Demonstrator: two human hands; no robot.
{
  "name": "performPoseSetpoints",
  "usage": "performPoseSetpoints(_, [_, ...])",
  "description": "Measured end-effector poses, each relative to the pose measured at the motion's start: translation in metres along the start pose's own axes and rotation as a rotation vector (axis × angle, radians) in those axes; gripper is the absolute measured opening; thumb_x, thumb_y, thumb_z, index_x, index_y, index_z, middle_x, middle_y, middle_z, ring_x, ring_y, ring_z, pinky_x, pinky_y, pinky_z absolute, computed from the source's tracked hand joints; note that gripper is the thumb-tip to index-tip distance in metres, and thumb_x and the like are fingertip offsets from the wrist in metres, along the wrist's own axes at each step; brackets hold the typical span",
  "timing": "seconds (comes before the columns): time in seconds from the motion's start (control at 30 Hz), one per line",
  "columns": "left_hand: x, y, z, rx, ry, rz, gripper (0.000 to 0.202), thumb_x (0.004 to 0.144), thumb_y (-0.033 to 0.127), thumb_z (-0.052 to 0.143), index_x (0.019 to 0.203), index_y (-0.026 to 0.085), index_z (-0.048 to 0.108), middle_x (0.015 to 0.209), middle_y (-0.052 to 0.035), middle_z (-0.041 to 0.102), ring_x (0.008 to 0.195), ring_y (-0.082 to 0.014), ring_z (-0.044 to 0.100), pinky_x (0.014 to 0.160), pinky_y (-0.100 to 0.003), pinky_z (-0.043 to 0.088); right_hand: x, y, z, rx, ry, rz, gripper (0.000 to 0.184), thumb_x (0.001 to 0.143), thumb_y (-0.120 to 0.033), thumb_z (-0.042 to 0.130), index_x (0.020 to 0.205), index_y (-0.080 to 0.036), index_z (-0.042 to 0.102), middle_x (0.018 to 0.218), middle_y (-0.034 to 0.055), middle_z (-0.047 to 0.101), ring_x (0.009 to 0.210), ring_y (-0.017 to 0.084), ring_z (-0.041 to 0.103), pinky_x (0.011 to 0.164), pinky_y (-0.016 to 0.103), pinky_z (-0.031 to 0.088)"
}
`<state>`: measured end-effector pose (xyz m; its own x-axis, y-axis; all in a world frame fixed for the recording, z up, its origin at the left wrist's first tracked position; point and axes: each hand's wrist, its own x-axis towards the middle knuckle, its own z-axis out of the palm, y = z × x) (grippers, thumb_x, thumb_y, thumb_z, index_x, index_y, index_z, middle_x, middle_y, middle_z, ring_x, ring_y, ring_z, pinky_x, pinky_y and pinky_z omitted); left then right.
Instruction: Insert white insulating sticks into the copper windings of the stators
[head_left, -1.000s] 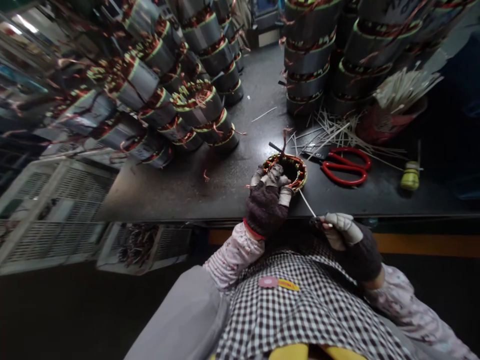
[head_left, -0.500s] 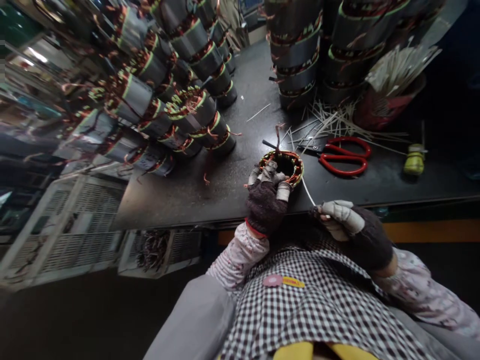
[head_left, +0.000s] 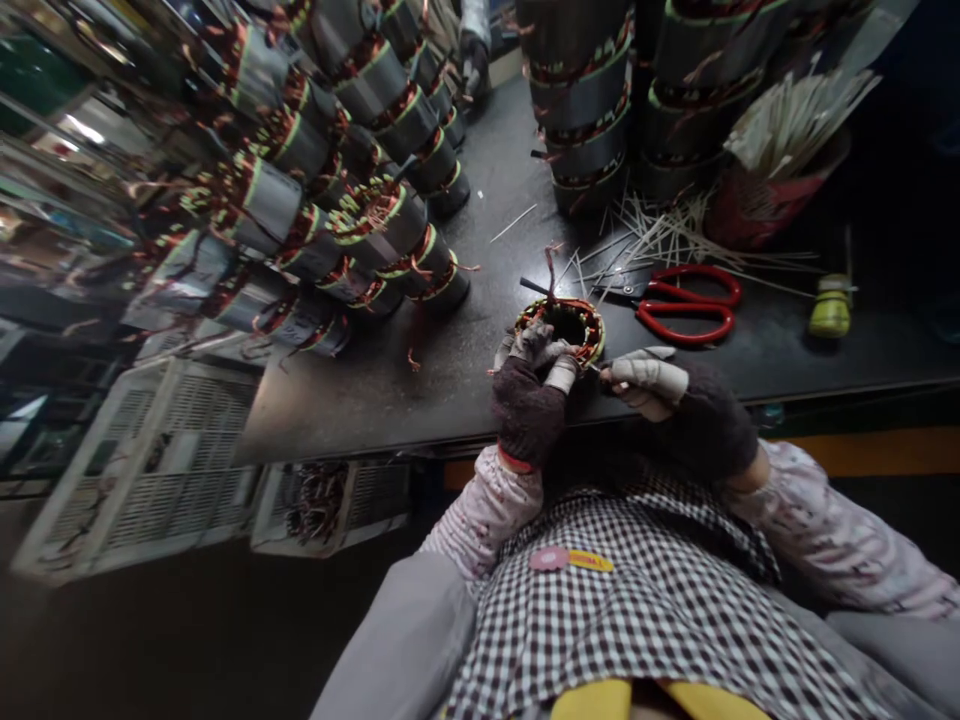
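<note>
A motor stator [head_left: 598, 325] with copper windings and a yellow-green lined rim stands on the bench near its front edge. My left hand [head_left: 529, 395], in a dark glove with wrapped fingertips, grips the near left side of its rim. My right hand [head_left: 664, 392], gloved and taped likewise, is closed in a pinch just off the stator's right side. From its fingertips a short bit of white cord [head_left: 597, 368] runs to the stator's rim; the rest of the cord is hidden. Red-handled scissors [head_left: 686, 305] lie to the right of the stator.
Stacked stators [head_left: 412, 230] rise at the left, and more stacks [head_left: 581, 130] stand at the back. Loose white strips [head_left: 660, 240] lie beside a red tub [head_left: 765, 210] full of them. A yellow-green roll [head_left: 831, 305] sits at the right. Another person's gloved hand [head_left: 474, 60] shows behind.
My right hand has moved left and up, close to the stator, and the visible length of white cord has become much shorter. My left hand keeps its grip. Another person's hand has appeared behind.
</note>
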<state>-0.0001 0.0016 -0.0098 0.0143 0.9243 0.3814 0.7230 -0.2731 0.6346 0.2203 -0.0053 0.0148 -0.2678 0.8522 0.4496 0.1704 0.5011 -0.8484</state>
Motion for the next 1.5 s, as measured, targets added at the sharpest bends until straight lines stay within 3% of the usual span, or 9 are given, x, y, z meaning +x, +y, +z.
performPoseSetpoints(0.07, [0.001,0.0,0.002,-0.101,0.072,-0.063,0.021,0.114,0.03,0.073,0.132,0.023,0.081,0.128,-0.0077,0.09,0.117,-0.0237,0.087,0.127,-0.053,0.065,0.009,-0.001,0.005,0.134,0.019,0.147,0.016,0.105,-0.045,0.082,0.115,-0.033,0.085,0.105,0.0058,0.087,0.093,0.029,0.083,0.087,0.051,0.075])
performPoseSetpoints(0.17, [0.002,0.003,-0.001,-0.095,0.111,-0.042,0.005,0.107,0.028,0.082,0.108,0.025,0.086,0.114,-0.0031,0.091,0.118,-0.0249,0.085,0.132,-0.057,0.06,0.016,-0.005,0.009,0.226,0.038,0.31,0.028,0.099,-0.053,0.089,0.108,-0.028,0.081,0.098,0.0043,0.085,0.082,0.025,0.079,0.079,0.045,0.073])
performPoseSetpoints(0.33, [0.004,0.007,-0.01,-0.116,0.082,0.023,0.003,0.103,0.026,0.087,0.107,0.026,0.088,0.11,-0.0029,0.091,0.115,-0.025,0.085,0.133,-0.06,0.058,0.028,-0.008,0.007,0.015,-0.03,0.184,0.021,0.104,-0.048,0.082,0.109,-0.027,0.085,0.103,0.0068,0.088,0.093,0.027,0.083,0.094,0.048,0.072])
performPoseSetpoints(0.53, [0.005,0.007,-0.007,-0.15,0.144,0.075,0.009,0.096,0.024,0.095,0.102,0.027,0.088,0.105,-0.0007,0.091,0.111,-0.0248,0.085,0.129,-0.056,0.061,0.029,-0.011,0.006,-0.15,-0.026,0.177,0.02,0.107,-0.044,0.077,0.112,-0.026,0.085,0.101,0.0074,0.088,0.089,0.028,0.084,0.085,0.044,0.071])
performPoseSetpoints(0.7, [0.005,0.007,-0.008,-0.136,0.161,0.097,0.007,0.098,0.025,0.093,0.102,0.028,0.088,0.104,-0.0003,0.092,0.108,-0.0251,0.086,0.131,-0.061,0.058,0.027,-0.009,0.008,-0.241,-0.053,0.088,0.014,0.107,-0.037,0.076,0.111,-0.026,0.085,0.103,0.0083,0.089,0.091,0.028,0.085,0.086,0.043,0.071])
performPoseSetpoints(0.9, [0.006,0.008,-0.009,-0.098,0.126,0.093,0.008,0.097,0.028,0.094,0.103,0.028,0.088,0.105,-0.0005,0.092,0.11,-0.0259,0.085,0.129,-0.062,0.06,0.026,-0.01,0.006,-0.227,0.012,0.02,0.014,0.107,-0.033,0.077,0.115,-0.025,0.085,0.104,0.0074,0.089,0.089,0.025,0.084,0.084,0.04,0.07])
performPoseSetpoints(1.07, [0.005,0.008,-0.009,-0.138,0.157,0.119,0.009,0.099,0.024,0.091,0.107,0.028,0.088,0.107,-0.0006,0.092,0.11,-0.0248,0.085,0.13,-0.062,0.059,0.028,-0.007,0.008,-0.272,-0.072,0.084,0.014,0.106,-0.032,0.076,0.112,-0.024,0.085,0.1,0.008,0.088,0.089,0.028,0.084,0.084,0.042,0.07])
performPoseSetpoints(1.23, [0.006,0.008,-0.009,-0.129,0.153,0.122,0.008,0.098,0.027,0.093,0.104,0.028,0.088,0.105,-0.0003,0.092,0.11,-0.0245,0.086,0.13,-0.061,0.059,0.022,-0.009,0.007,-0.154,0.06,0.073,0.012,0.108,-0.035,0.078,0.114,-0.028,0.085,0.101,0.0056,0.088,0.085,0.024,0.083,0.083,0.04,0.07])
performPoseSetpoints(1.5, [0.007,0.012,-0.01,-0.143,0.14,0.11,0.007,0.099,0.026,0.093,0.104,0.028,0.088,0.103,0.0002,0.091,0.108,-0.0248,0.086,0.131,-0.062,0.058,0.022,-0.003,0.012,-0.193,0.07,0.07,0.014,0.108,-0.035,0.076,0.112,-0.025,0.084,0.101,0.0069,0.087,0.086,0.025,0.083,0.082,0.042,0.07])
